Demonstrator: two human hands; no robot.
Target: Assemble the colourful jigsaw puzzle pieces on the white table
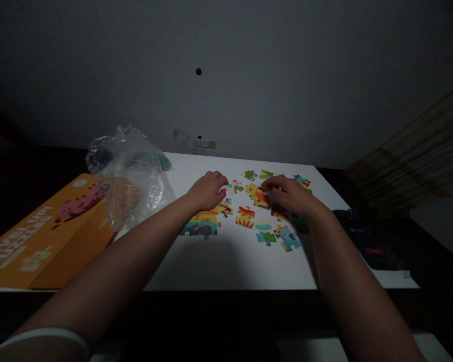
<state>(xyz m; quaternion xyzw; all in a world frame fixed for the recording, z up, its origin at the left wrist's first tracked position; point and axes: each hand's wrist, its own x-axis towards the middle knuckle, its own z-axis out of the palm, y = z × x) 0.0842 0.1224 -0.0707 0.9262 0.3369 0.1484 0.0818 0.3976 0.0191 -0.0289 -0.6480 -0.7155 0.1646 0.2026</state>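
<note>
Several colourful jigsaw pieces [245, 217] lie spread on a white table [230, 266]. My left hand [207, 190] rests palm down with curled fingers on the table, its fingertips touching a small piece [234, 187]. My right hand [289, 195] lies over the pieces at the right, fingers pinched on an orange and yellow piece [259, 196]. A joined patch with a grey animal [201, 227] sits below my left hand. A blue elephant piece [289, 238] lies near my right wrist.
An orange puzzle box [41, 236] lies at the table's left edge. A crumpled clear plastic bag [130, 176] stands beside it. A dark object [366, 236] sits off the right edge. A grey wall with a socket strip [204, 143] rises behind.
</note>
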